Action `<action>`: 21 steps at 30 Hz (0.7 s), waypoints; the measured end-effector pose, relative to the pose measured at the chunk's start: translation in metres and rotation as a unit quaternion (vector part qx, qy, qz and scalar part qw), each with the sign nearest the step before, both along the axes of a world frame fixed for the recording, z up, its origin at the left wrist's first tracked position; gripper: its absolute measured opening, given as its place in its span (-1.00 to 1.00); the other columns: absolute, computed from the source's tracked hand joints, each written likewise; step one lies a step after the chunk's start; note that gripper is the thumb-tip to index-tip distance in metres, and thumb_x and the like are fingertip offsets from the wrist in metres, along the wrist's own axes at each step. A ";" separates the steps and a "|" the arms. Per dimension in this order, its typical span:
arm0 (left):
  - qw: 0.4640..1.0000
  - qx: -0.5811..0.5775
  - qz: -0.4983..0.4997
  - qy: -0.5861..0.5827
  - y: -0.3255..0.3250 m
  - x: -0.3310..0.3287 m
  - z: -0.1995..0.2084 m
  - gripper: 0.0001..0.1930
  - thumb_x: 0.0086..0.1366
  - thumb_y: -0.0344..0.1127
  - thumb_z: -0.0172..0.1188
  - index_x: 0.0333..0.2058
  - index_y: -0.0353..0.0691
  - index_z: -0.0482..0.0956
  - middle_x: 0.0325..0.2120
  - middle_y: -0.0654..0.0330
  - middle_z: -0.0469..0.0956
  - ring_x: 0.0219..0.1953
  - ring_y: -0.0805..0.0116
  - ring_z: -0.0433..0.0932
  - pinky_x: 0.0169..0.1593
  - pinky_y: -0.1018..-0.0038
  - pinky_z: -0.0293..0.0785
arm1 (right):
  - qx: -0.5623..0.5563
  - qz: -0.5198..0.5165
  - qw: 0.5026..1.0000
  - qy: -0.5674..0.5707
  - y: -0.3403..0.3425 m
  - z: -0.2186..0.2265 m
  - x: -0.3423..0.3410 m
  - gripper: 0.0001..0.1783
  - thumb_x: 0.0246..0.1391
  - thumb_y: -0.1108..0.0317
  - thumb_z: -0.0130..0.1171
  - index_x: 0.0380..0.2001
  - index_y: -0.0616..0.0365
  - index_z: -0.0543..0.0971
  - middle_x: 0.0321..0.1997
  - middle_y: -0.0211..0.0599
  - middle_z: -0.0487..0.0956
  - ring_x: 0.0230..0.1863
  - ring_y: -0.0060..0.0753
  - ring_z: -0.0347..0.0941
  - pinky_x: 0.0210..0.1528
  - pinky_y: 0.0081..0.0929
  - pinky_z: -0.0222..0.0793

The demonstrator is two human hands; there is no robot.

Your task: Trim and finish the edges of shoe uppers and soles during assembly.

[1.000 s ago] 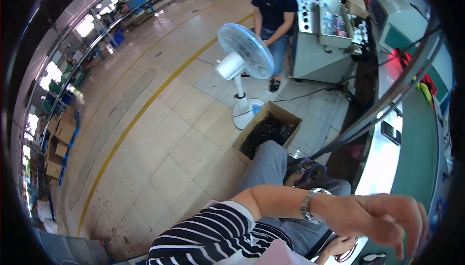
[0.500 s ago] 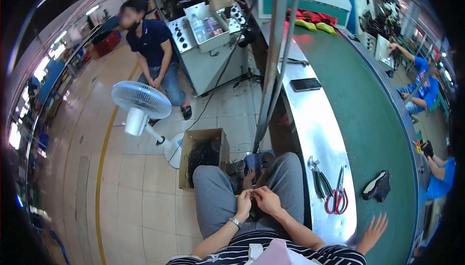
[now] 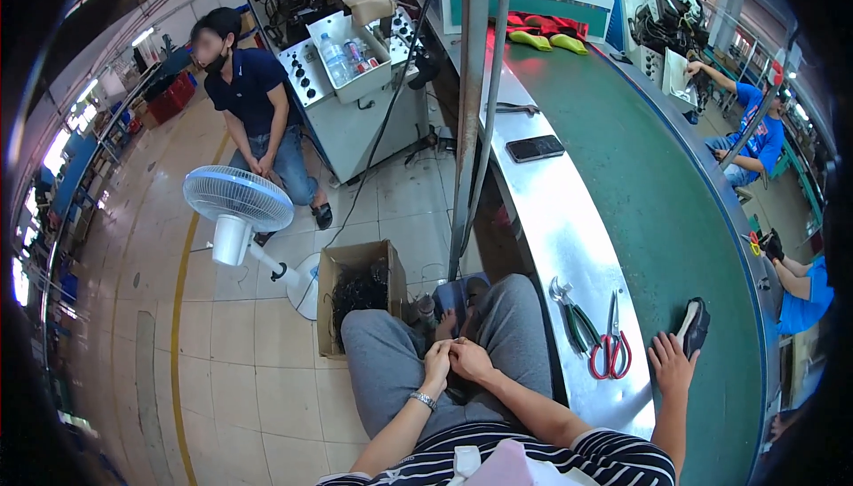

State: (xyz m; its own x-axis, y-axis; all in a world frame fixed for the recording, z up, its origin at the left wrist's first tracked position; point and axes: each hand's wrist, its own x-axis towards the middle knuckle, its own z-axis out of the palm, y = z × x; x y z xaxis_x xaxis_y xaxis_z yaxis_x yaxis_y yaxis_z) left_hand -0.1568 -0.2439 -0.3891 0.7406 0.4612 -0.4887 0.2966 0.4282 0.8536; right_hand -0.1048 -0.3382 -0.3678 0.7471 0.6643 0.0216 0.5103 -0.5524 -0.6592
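My left hand (image 3: 436, 365) and my right hand (image 3: 469, 361) meet over my lap, fingers closed and pressed together. Whatever lies between the fingertips, if anything, is hidden. A metal-banded watch or bracelet (image 3: 424, 400) circles my left wrist. To my right, green-handled pliers or nippers (image 3: 576, 319) and red-handled scissors (image 3: 612, 344) lie side by side on a shiny metal ledge (image 3: 555, 228). Beyond them, another person's hand (image 3: 673, 362) lies on the green bench surface (image 3: 613, 166), its fingers against a black shoe (image 3: 694, 328) with a white sole edge.
A cardboard box (image 3: 398, 290) of dark scraps stands by my left knee, with a white fan (image 3: 238, 206) beyond it. A person in dark blue (image 3: 258, 86) sits past the fan. A metal post (image 3: 468, 131) rises ahead. A phone (image 3: 535, 148) lies on the ledge.
The view has shifted slightly. The other person's hand has moved up to the shoe and touches it; the shoe now stands more upright in the picture. My hands stay together in my lap.
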 end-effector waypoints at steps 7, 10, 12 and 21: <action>1.000 0.009 -0.001 -0.003 0.000 0.000 0.000 -0.79 0.33 -0.30 0.01 -0.26 -0.30 0.57 -0.30 0.22 0.56 -0.21 0.45 0.48 -0.11 0.56 0.37 | 0.002 -0.001 1.000 0.008 0.000 0.004 0.000 -0.75 0.01 0.29 -0.02 -0.38 0.20 0.57 -0.31 0.10 0.55 -0.26 0.08 0.50 -0.14 -0.12 0.43; 1.000 0.011 -0.005 -0.011 -0.001 -0.001 0.001 -0.79 0.33 -0.30 0.01 -0.26 -0.29 0.57 -0.30 0.22 0.56 -0.21 0.46 0.47 -0.10 0.56 0.37 | 0.008 0.005 1.000 0.001 -0.001 0.003 0.000 -0.75 0.00 0.29 -0.01 -0.38 0.22 0.57 -0.32 0.09 0.55 -0.26 0.08 0.50 -0.14 -0.13 0.42; 1.000 0.014 -0.009 -0.018 -0.001 0.000 0.002 -0.78 0.34 -0.29 0.01 -0.26 -0.29 0.57 -0.30 0.22 0.56 -0.20 0.46 0.47 -0.10 0.56 0.37 | 0.003 0.004 1.000 0.003 -0.001 0.004 0.000 -0.75 0.00 0.30 -0.01 -0.39 0.23 0.57 -0.32 0.09 0.55 -0.26 0.08 0.50 -0.14 -0.13 0.42; 0.999 0.029 -0.014 -0.020 -0.001 -0.001 0.001 -0.74 0.37 -0.28 -0.03 -0.23 -0.33 0.57 -0.28 0.16 0.58 -0.21 0.40 0.51 -0.09 0.53 0.41 | 0.004 0.005 1.000 0.002 -0.001 0.004 0.000 -0.76 -0.01 0.30 -0.01 -0.42 0.24 0.56 -0.33 0.08 0.55 -0.27 0.07 0.51 -0.16 -0.12 0.43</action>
State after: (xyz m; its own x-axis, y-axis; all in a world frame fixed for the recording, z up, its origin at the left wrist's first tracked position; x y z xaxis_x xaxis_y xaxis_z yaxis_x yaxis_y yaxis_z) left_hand -0.1582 -0.2450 -0.3880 0.7723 0.4665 -0.4311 0.2732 0.3687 0.8885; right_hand -0.1052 -0.3389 -0.3638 0.7406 0.6716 0.0230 0.5125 -0.5423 -0.6658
